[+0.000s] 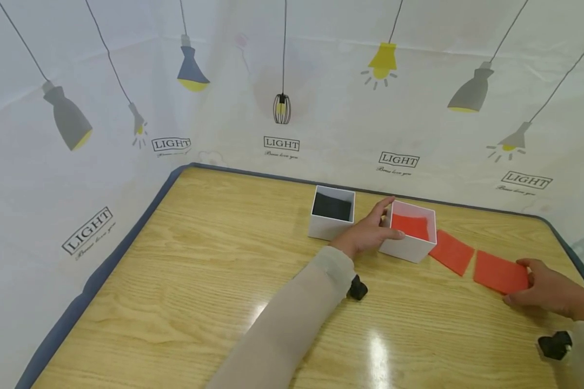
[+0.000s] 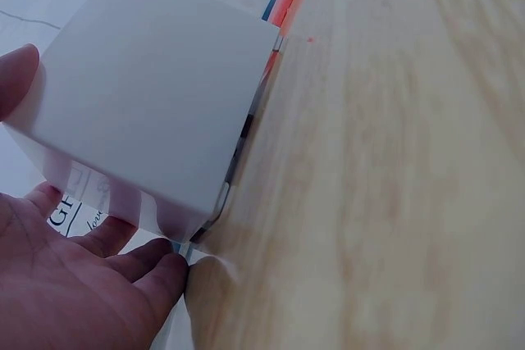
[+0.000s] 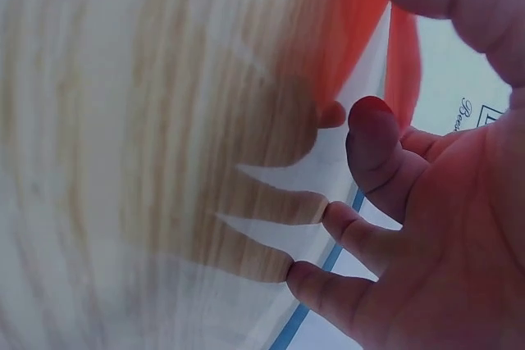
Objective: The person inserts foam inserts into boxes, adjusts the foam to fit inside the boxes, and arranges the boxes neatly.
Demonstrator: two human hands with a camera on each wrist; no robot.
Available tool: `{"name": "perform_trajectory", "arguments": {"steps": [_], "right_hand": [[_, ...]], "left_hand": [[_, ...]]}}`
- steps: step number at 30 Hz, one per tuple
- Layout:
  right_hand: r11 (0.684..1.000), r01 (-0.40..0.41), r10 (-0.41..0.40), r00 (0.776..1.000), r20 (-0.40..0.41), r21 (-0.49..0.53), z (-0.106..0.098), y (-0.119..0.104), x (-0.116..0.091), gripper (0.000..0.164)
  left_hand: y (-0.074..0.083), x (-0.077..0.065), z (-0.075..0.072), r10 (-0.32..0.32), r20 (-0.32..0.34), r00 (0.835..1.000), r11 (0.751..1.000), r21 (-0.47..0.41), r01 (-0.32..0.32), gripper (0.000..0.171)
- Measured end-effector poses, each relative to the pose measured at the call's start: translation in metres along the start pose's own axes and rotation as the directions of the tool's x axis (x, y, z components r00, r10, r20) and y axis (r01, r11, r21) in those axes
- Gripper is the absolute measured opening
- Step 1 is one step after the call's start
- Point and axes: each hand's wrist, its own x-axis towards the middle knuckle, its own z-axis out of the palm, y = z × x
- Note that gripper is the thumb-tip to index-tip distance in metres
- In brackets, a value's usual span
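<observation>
My left hand (image 1: 367,232) holds a white open-topped box (image 1: 403,248) at its left side. The thumb lies on the front wall near the rim; the fingers touch the left wall. Red sheets (image 1: 409,226) lie inside that box. In the left wrist view, the box (image 2: 156,96) stands above the spread fingertips. Over at the right, my right hand (image 1: 547,289) pinches a flat red rectangular sheet (image 1: 498,272) at its right end, between thumb and index finger. Another red sheet (image 1: 452,252) lies on the table, between that one and the box.
A second white box (image 1: 327,230), with black sheets (image 1: 331,207) in it, stands left of my left hand. Both boxes stand near the far edge of the wooden table (image 1: 199,270). A curtain (image 1: 224,108) printed with lamps rises behind the table.
</observation>
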Motion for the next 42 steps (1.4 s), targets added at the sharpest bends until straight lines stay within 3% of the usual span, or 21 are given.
{"name": "perform_trajectory", "arguments": {"steps": [13, 22, 29, 42], "right_hand": [[0.998, 0.025, -0.023, 0.999, -0.036, 0.056, 0.004, 0.003, 0.0, 0.114], [0.994, -0.013, 0.019, 0.998, -0.06, 0.108, 0.0, 0.002, -0.006, 0.117], [0.986, 0.055, -0.035, 0.991, -0.13, 0.155, -0.012, -0.015, -0.013, 0.107], [0.985, 0.12, -0.1, 0.981, -0.164, 0.12, -0.024, -0.06, -0.014, 0.111]], "left_hand": [[0.0, -0.001, 0.0, 0.018, 0.01, 1.0, 0.999, 0.04, -0.018, 0.096], [-0.002, -0.002, 0.0, 0.011, 0.003, 1.0, 0.999, 0.04, -0.011, 0.093], [-0.001, -0.002, 0.001, 0.015, 0.006, 1.0, 0.999, 0.028, -0.015, 0.093], [-0.001, -0.001, 0.0, 0.015, -0.005, 1.0, 1.0, 0.019, -0.015, 0.091]]}}
